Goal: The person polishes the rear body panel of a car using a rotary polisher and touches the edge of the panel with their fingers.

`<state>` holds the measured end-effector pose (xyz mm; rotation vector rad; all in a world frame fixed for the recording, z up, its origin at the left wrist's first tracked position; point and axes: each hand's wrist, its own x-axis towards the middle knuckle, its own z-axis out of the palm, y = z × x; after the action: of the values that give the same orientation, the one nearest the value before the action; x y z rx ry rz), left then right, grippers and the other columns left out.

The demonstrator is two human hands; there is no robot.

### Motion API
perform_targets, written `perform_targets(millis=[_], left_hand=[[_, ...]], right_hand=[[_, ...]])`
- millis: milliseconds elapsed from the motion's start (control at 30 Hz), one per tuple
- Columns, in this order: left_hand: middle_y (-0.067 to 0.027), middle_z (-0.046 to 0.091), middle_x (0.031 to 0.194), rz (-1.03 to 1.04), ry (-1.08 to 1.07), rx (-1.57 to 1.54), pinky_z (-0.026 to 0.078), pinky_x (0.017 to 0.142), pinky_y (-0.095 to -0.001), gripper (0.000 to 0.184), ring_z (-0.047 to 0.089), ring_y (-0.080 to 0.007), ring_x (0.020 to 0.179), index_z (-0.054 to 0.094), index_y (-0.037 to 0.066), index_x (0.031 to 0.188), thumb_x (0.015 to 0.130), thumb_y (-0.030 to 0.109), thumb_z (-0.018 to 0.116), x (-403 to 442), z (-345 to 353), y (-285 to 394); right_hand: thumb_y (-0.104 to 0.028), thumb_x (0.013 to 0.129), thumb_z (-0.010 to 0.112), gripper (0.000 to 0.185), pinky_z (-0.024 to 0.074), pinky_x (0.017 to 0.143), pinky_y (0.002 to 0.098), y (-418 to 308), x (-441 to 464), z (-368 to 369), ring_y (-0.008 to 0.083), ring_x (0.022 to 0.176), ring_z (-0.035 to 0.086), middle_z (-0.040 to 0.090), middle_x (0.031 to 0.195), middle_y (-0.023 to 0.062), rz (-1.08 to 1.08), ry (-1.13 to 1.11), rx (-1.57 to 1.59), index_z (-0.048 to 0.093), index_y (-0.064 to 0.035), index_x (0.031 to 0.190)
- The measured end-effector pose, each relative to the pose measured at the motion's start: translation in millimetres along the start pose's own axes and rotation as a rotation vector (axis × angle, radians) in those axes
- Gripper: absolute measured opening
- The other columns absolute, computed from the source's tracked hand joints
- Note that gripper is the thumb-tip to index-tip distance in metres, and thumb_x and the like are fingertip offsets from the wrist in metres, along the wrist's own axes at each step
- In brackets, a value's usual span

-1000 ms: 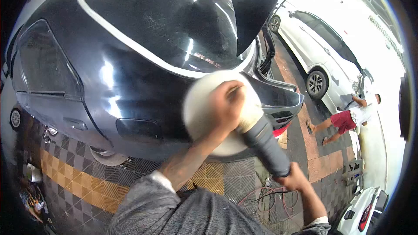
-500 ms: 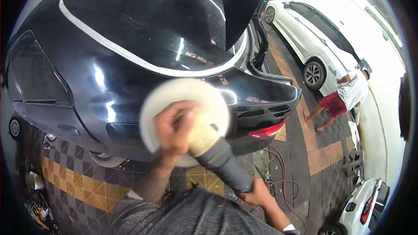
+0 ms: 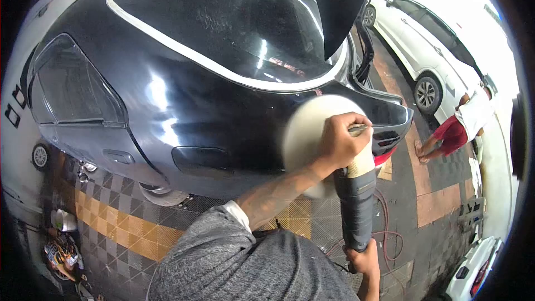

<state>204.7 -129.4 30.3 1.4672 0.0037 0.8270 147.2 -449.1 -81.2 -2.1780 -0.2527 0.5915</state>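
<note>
A rotary car polisher (image 3: 356,206) with a wide white pad (image 3: 309,125) is in both my hands. The pad lies against the rear side panel of a black car (image 3: 245,122), just below the taped rear window, and its edge is blurred. My left hand (image 3: 343,142) is closed around the tool's head, above the pad. At the lower end, my right hand (image 3: 365,257) wraps round the dark grip. White masking tape (image 3: 184,56) borders the glass. Part of the red tail light (image 3: 384,156) shows behind the tool.
A red hose (image 3: 398,245) curls over the tiled floor (image 3: 122,223) on my right. Beyond it, a person (image 3: 460,125) in red shorts bends beside a white car (image 3: 426,50). Another white car (image 3: 480,270) stands at lower right. A white bucket (image 3: 66,220) is at far left.
The polisher and both hands have moved right along the panel, towards the tail light. Its body now points more straight down. My view has shifted slightly left.
</note>
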Motion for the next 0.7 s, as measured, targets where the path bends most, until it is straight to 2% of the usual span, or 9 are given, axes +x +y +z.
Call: perform_targets(millis=[100, 167, 200, 267, 300, 333, 500, 633, 700], left_hand=[[-0.0113, 0.073, 0.087, 0.05, 0.034, 0.069, 0.053, 0.077, -0.0294, 0.016, 0.068, -0.0157, 0.081, 0.071, -0.004, 0.09, 0.084, 0.011, 0.067, -13.0, -42.8, 11.4], [-0.0121, 0.073, 0.088, 0.044, 0.062, 0.128, 0.053, 0.08, -0.0308, 0.017, 0.068, -0.017, 0.083, 0.07, -0.004, 0.091, 0.084, 0.01, 0.064, -24.6, -74.7, 28.0], [-0.0127, 0.073, 0.089, 0.067, 0.078, 0.151, 0.053, 0.082, -0.0316, 0.018, 0.069, -0.0181, 0.086, 0.07, -0.004, 0.092, 0.084, 0.01, 0.063, -31.4, -91.1, 34.2], [-0.0144, 0.073, 0.095, 0.194, 0.079, 0.41, 0.053, 0.087, -0.0336, 0.021, 0.069, -0.0212, 0.09, 0.07, -0.005, 0.096, 0.085, 0.012, 0.061, -48.9, -127.8, 48.7], [-0.0156, 0.072, 0.097, 0.047, 0.16, 0.368, 0.053, 0.089, -0.0345, 0.023, 0.069, -0.0224, 0.091, 0.069, -0.005, 0.099, 0.086, 0.011, 0.06, -61.3, -141.4, 55.4], [-0.018, 0.071, 0.097, 0.02, 0.203, 0.29, 0.054, 0.086, -0.0354, 0.025, 0.069, -0.0238, 0.089, 0.068, -0.007, 0.102, 0.086, 0.01, 0.059, -71.5, -154.9, 59.3], [-0.0245, 0.069, 0.096, 0.09, 0.331, 0.069, 0.056, 0.081, -0.0381, 0.029, 0.07, -0.0287, 0.085, 0.062, -0.011, 0.107, 0.086, 0.009, 0.056, -106.4, -192.7, 64.5], [-0.0238, 0.069, 0.097, 0.032, 0.346, 0.102, 0.056, 0.081, -0.0372, 0.028, 0.07, -0.0278, 0.086, 0.062, -0.011, 0.106, 0.087, 0.008, 0.056, -104.5, -188.7, 71.0], [-0.018, 0.07, 0.098, -0.042, 0.315, 0.084, 0.054, 0.083, -0.0328, 0.023, 0.068, -0.0212, 0.089, 0.065, -0.009, 0.104, 0.087, 0.006, 0.06, -94.4, -175.2, 69.6]], right_hand=[[-0.019, 0.064, 0.079, 0.04, 0.0511, 0.064, 0.038, -59.9, -11.9, 20.0, 0.0241, 0.067, 0.062, 0.064, 0.072, 0.0163, -0.045, 0.057, -0.189, 0.06, 0.011, 0.082], [-0.021, 0.061, 0.08, 0.048, 0.0525, 0.069, 0.0406, -73.5, -11.7, 29.6, 0.0291, 0.072, 0.066, 0.066, 0.076, 0.0219, -0.069, -0.191, -0.092, 0.062, 0.0135, 0.089], [-0.023, 0.062, 0.079, 0.049, 0.0538, 0.073, 0.042, -52.0, -11.8, 40.8, 0.035, 0.074, 0.069, 0.068, 0.078, 0.0264, -0.206, -0.033, -0.375, 0.065, 0.0112, 0.095], [-0.023, 0.063, 0.078, 0.047, 0.0541, 0.074, 0.0429, -68.8, -3.9, 55.4, 0.0376, 0.077, 0.069, 0.068, 0.08, 0.0275, -0.205, -0.175, -0.319, 0.067, 0.0091, 0.095], [-0.024, 0.064, 0.078, 0.046, 0.0544, 0.075, 0.0439, -78.7, -0.5, 62.2, 0.0403, 0.08, 0.07, 0.069, 0.083, 0.0286, -0.219, -0.327, -0.272, 0.068, 0.007, 0.096], [-0.024, 0.064, 0.078, 0.046, 0.0544, 0.075, 0.0439, -84.7, 0.7, 70.7, 0.0403, 0.08, 0.07, 0.069, 0.083, 0.0286, -0.206, -0.315, -0.272, 0.068, 0.007, 0.096], [-0.026, 0.064, 0.077, 0.047, 0.0546, 0.076, 0.045, -102.4, 6.1, 103.8, 0.0431, 0.082, 0.068, 0.069, 0.085, 0.0274, -0.33, -0.396, -0.295, 0.069, 0.0041, 0.098], [-0.025, 0.063, 0.077, 0.047, 0.0548, 0.077, 0.0447, -92.8, 5.7, 100.3, 0.0421, 0.082, 0.069, 0.069, 0.086, 0.0266, -0.322, -0.407, -0.257, 0.069, 0.0038, 0.099], [-0.024, 0.063, 0.077, 0.047, 0.0549, 0.077, 0.0438, -99.1, -1.1, 86.3, 0.041, 0.083, 0.069, 0.07, 0.086, 0.0266, -0.281, -0.386, -0.251, 0.069, 0.0042, 0.099]])
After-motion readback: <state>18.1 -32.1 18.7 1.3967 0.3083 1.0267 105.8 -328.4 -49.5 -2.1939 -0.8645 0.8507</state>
